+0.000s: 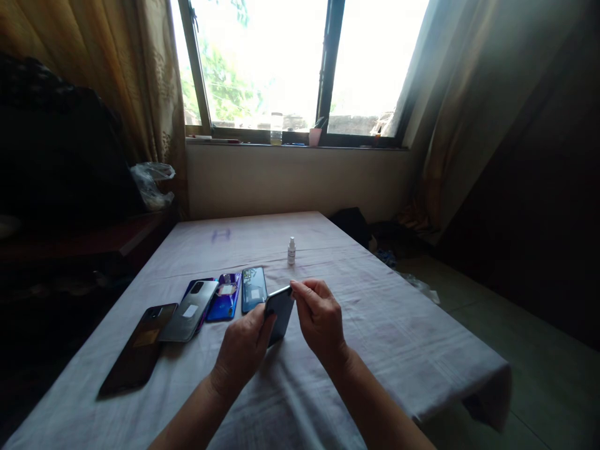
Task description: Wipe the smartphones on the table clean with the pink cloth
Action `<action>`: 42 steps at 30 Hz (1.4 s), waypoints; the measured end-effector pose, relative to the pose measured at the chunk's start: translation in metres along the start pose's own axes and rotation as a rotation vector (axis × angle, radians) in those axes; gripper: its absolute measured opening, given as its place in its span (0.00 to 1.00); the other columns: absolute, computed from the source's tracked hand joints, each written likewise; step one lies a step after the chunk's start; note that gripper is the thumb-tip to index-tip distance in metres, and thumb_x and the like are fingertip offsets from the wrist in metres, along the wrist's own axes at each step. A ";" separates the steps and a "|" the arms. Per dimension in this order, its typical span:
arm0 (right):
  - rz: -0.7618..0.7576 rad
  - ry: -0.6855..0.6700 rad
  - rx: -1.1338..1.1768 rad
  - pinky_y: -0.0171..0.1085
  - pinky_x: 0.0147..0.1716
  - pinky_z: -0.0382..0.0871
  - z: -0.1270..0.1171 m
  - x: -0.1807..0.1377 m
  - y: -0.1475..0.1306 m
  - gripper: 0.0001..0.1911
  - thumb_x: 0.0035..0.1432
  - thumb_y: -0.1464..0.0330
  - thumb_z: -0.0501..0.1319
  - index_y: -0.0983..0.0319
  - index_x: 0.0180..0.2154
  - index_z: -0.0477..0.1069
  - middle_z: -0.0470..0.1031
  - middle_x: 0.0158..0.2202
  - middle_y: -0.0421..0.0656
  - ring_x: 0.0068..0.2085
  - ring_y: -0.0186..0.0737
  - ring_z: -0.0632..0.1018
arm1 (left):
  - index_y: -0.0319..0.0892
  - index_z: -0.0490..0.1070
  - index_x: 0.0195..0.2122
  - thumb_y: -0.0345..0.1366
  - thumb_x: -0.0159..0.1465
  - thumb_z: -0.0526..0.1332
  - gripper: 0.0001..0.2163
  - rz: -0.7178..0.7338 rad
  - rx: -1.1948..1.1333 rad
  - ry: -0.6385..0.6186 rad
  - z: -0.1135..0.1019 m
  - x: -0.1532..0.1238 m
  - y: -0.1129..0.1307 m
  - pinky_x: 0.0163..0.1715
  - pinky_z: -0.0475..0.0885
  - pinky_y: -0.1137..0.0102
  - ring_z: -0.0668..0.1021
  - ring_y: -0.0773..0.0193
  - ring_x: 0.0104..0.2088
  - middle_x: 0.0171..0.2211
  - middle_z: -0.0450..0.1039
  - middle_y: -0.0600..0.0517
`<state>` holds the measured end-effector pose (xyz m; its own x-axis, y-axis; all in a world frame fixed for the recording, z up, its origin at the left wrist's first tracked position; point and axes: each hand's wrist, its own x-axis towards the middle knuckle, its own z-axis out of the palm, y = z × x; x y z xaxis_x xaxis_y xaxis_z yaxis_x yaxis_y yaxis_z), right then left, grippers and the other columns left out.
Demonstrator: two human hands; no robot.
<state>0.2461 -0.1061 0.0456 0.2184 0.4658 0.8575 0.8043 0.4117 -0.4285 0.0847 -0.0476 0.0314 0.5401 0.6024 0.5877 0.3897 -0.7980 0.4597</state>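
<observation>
My left hand (244, 347) grips a dark phone (280, 312) by its lower edge and holds it tilted above the table. My right hand (319, 319) pinches the phone's upper right corner with thumb and fingers closed. To the left, several other phones lie in a row on the cloth: a dark brown one (140, 353), a grey one (190, 310), a blue-purple one (225, 295) and a teal one (254, 289). A small white bottle (291, 250) stands upright just beyond my hands.
A white cloth covers the table (398, 331), whose right corner hangs near the tiled floor. Dark furniture and a plastic bag (150, 182) sit at left. A bright window (300, 62) with curtains and small items on the sill is behind.
</observation>
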 end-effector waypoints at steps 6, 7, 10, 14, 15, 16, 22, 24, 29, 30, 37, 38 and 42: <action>-0.048 -0.027 -0.031 0.37 0.37 0.73 0.000 0.001 -0.010 0.14 0.66 0.74 0.55 0.61 0.48 0.76 0.74 0.36 0.45 0.37 0.38 0.76 | 0.44 0.70 0.39 0.38 0.71 0.48 0.11 0.011 0.228 -0.186 -0.016 0.014 0.009 0.25 0.66 0.69 0.82 0.57 0.28 0.30 0.79 0.50; -0.054 -0.029 -0.028 0.37 0.37 0.73 -0.001 0.001 -0.012 0.14 0.66 0.74 0.55 0.61 0.48 0.76 0.73 0.36 0.45 0.37 0.38 0.76 | 0.44 0.70 0.40 0.37 0.71 0.49 0.11 0.006 0.274 -0.229 -0.017 0.017 0.012 0.25 0.66 0.69 0.82 0.56 0.29 0.31 0.79 0.50; -0.065 -0.038 -0.029 0.37 0.37 0.73 -0.005 0.002 -0.012 0.14 0.66 0.74 0.55 0.62 0.48 0.76 0.73 0.37 0.46 0.37 0.38 0.76 | 0.44 0.71 0.41 0.35 0.70 0.51 0.09 -0.019 0.330 -0.307 -0.018 0.025 0.021 0.26 0.66 0.69 0.82 0.55 0.31 0.32 0.80 0.49; 0.006 -0.020 -0.012 0.38 0.39 0.74 -0.013 0.000 0.002 0.13 0.66 0.74 0.55 0.61 0.47 0.76 0.74 0.36 0.45 0.38 0.39 0.76 | 0.45 0.71 0.40 0.36 0.69 0.53 0.07 -0.045 0.233 -0.301 -0.005 0.028 0.022 0.29 0.67 0.71 0.82 0.57 0.33 0.33 0.80 0.50; 0.040 -0.009 -0.006 0.38 0.38 0.74 -0.015 -0.002 0.008 0.13 0.66 0.74 0.56 0.61 0.47 0.76 0.74 0.36 0.45 0.38 0.39 0.77 | 0.45 0.71 0.40 0.36 0.69 0.54 0.07 -0.050 0.210 -0.296 0.000 0.026 0.020 0.29 0.68 0.71 0.82 0.58 0.33 0.32 0.80 0.51; 0.076 0.002 -0.002 0.37 0.38 0.74 -0.016 -0.005 0.013 0.13 0.66 0.73 0.56 0.61 0.47 0.76 0.74 0.35 0.45 0.37 0.39 0.77 | 0.46 0.71 0.40 0.36 0.69 0.54 0.06 -0.053 0.192 -0.295 0.004 0.023 0.017 0.29 0.68 0.72 0.82 0.59 0.32 0.32 0.79 0.53; 0.230 -0.035 0.059 0.35 0.34 0.74 -0.011 -0.038 0.040 0.11 0.64 0.73 0.57 0.59 0.42 0.77 0.74 0.32 0.42 0.33 0.37 0.77 | 0.46 0.73 0.40 0.36 0.66 0.57 0.06 -0.061 0.074 -0.300 0.019 -0.002 -0.004 0.33 0.73 0.71 0.83 0.60 0.35 0.34 0.81 0.54; 0.243 -0.058 0.059 0.35 0.34 0.74 -0.007 -0.048 0.042 0.11 0.64 0.73 0.56 0.59 0.43 0.77 0.74 0.32 0.42 0.34 0.37 0.77 | 0.47 0.74 0.40 0.37 0.66 0.57 0.07 -0.068 0.046 -0.295 0.020 -0.006 -0.009 0.34 0.74 0.71 0.83 0.59 0.35 0.34 0.81 0.53; 0.228 -0.097 -0.028 0.35 0.36 0.73 -0.006 -0.056 0.043 0.11 0.64 0.71 0.56 0.58 0.43 0.77 0.74 0.33 0.42 0.35 0.38 0.77 | 0.47 0.76 0.43 0.38 0.64 0.58 0.10 -0.091 0.000 -0.276 0.013 -0.010 -0.021 0.38 0.76 0.69 0.83 0.58 0.38 0.39 0.82 0.51; 0.223 -0.104 -0.048 0.35 0.37 0.73 -0.006 -0.055 0.044 0.12 0.65 0.71 0.56 0.58 0.43 0.77 0.74 0.33 0.42 0.35 0.38 0.77 | 0.47 0.76 0.44 0.38 0.63 0.59 0.11 -0.095 -0.025 -0.275 0.010 -0.012 -0.024 0.39 0.77 0.69 0.83 0.58 0.39 0.40 0.82 0.51; 0.155 -0.170 -0.231 0.36 0.38 0.71 -0.008 -0.052 0.044 0.12 0.66 0.70 0.54 0.60 0.44 0.77 0.74 0.35 0.44 0.36 0.39 0.76 | 0.46 0.76 0.49 0.42 0.64 0.59 0.14 -0.241 -0.326 -0.295 -0.011 -0.049 -0.048 0.38 0.78 0.71 0.83 0.60 0.37 0.40 0.82 0.53; 0.138 -0.183 -0.258 0.36 0.38 0.71 -0.007 -0.051 0.042 0.12 0.66 0.71 0.55 0.60 0.44 0.77 0.74 0.35 0.44 0.36 0.40 0.76 | 0.46 0.76 0.49 0.42 0.65 0.58 0.14 -0.241 -0.343 -0.287 -0.012 -0.052 -0.050 0.38 0.78 0.71 0.83 0.59 0.38 0.39 0.82 0.53; 0.028 -0.250 -0.301 0.36 0.37 0.71 -0.001 -0.048 0.028 0.13 0.64 0.73 0.55 0.61 0.44 0.77 0.74 0.35 0.45 0.37 0.40 0.75 | 0.46 0.77 0.48 0.39 0.66 0.58 0.13 -0.198 -0.357 -0.265 -0.011 -0.053 -0.050 0.38 0.78 0.70 0.84 0.60 0.37 0.39 0.83 0.53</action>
<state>0.2585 -0.1179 -0.0075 0.1309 0.6655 0.7348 0.9342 0.1653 -0.3162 0.0283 -0.0390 -0.0156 0.6706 0.6797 0.2973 0.2491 -0.5838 0.7727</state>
